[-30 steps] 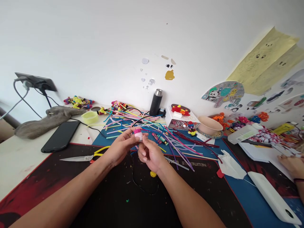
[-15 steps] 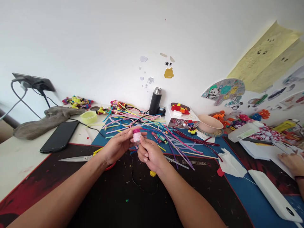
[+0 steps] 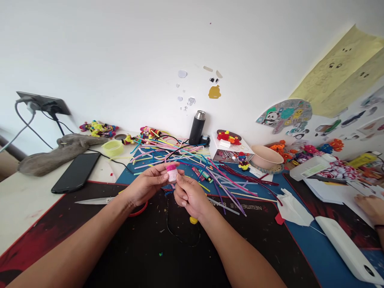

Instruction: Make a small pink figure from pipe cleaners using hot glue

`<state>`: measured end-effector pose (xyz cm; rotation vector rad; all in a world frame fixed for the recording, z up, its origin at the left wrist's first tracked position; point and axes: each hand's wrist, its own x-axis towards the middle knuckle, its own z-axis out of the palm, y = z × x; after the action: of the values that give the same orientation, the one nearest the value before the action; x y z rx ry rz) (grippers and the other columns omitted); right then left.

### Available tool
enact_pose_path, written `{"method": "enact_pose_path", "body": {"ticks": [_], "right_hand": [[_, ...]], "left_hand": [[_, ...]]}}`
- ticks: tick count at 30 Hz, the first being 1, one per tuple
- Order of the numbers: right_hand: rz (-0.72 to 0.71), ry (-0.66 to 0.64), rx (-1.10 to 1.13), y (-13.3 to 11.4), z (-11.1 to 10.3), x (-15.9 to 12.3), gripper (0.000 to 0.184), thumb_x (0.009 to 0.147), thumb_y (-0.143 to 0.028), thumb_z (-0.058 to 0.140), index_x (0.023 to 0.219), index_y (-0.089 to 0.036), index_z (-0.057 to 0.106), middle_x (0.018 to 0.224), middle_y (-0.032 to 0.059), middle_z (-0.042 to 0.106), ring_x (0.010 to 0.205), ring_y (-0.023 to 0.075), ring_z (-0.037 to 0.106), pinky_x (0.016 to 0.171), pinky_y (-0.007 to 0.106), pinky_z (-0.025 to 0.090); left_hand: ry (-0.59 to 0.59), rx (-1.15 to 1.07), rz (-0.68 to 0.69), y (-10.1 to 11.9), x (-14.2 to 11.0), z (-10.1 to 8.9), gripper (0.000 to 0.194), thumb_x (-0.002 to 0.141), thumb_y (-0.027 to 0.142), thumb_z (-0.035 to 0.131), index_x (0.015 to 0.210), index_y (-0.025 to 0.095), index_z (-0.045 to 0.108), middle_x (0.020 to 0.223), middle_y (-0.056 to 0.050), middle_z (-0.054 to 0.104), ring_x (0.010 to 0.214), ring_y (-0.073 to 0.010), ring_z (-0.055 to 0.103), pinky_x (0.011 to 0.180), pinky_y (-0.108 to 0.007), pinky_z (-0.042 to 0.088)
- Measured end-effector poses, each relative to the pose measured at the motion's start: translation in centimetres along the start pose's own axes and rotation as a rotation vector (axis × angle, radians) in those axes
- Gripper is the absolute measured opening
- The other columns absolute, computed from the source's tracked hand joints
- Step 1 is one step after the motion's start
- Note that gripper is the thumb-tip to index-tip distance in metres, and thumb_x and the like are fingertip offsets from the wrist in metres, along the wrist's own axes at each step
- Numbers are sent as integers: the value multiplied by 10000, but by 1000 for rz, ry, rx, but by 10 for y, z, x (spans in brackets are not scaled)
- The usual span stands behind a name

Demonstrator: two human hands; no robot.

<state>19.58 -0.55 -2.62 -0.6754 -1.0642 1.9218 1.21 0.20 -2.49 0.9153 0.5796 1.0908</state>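
A small coil of pipe cleaner (image 3: 172, 174), deep pink at the top and pale pink below, is held up between my two hands over the dark mat. My left hand (image 3: 147, 184) pinches it from the left with thumb and fingers. From the right, my right hand (image 3: 190, 195) grips its lower edge between thumb and curled forefinger. Scissors (image 3: 94, 201) lie under my left wrist, blades pointing left and the handles partly hidden. Close by my right wrist is a small yellow piece (image 3: 193, 220). A thin dark cord (image 3: 177, 238) loops on the mat below.
Loose pipe cleaners (image 3: 228, 182) spread behind my hands. A black phone (image 3: 76, 172) and a yellow-green tub (image 3: 113, 148) lie left. Further back stand a black flask (image 3: 197, 127) and a pink bowl (image 3: 267, 156). At right are a white power bank (image 3: 345, 248) and another person's hand (image 3: 370, 206).
The pink coil has turned slightly, so more of its pale side faces me. My left fingers have shifted a little on it; my right hand keeps its grip.
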Motion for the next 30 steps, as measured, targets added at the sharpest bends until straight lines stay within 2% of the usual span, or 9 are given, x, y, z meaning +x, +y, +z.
{"method": "enact_pose_path", "body": {"ticks": [8, 14, 18, 21, 25, 30], "right_hand": [[-5, 36, 7, -1, 0, 0, 578, 809, -655, 872, 699, -220, 506, 442, -132, 351, 363, 56, 282, 416, 250, 174], [0, 69, -5, 2, -1, 2, 591, 831, -663, 843, 668, -221, 485, 466, -112, 387, 358, 62, 334, 405, 250, 192], [-21, 91, -59, -2, 0, 1, 553, 826, -712, 812, 776, -189, 636, 486, -103, 430, 350, 70, 350, 392, 245, 169], [-55, 149, -90, -6, 0, 2, 566, 837, -724, 789, 925, -167, 736, 494, -103, 432, 359, 77, 356, 389, 240, 163], [-123, 239, -129, -8, -5, 4, 570, 878, -718, 752, 1003, -162, 767, 515, -92, 456, 376, 83, 384, 391, 241, 209], [-169, 260, -193, -11, -13, 5, 581, 900, -731, 716, 1028, -166, 749, 529, -87, 483, 375, 80, 406, 396, 241, 235]], "left_hand": [[15, -8, 25, -4, 2, 0, 423, 851, 303, 894, 1260, 220, 828, 1197, -148, 848, 1147, -330, 773, 1065, -419, 511], [51, -7, 16, -7, 5, 0, 443, 835, 302, 907, 1260, 202, 827, 1199, -162, 842, 1139, -335, 768, 1061, -424, 504], [149, -17, 65, -1, 3, 2, 441, 866, 268, 874, 1296, 187, 814, 1168, -153, 842, 1103, -301, 758, 1021, -384, 515], [209, -54, 101, 7, 2, 3, 409, 872, 243, 854, 1275, 177, 821, 1112, -135, 836, 1001, -251, 744, 911, -331, 550], [181, -77, 50, 11, 2, 4, 418, 876, 252, 839, 1285, 170, 813, 1004, -106, 806, 756, -173, 670, 716, -280, 544], [140, -7, -46, 5, -2, 6, 556, 904, 294, 838, 1439, 193, 724, 951, -96, 778, 705, -162, 624, 669, -277, 510]]}}
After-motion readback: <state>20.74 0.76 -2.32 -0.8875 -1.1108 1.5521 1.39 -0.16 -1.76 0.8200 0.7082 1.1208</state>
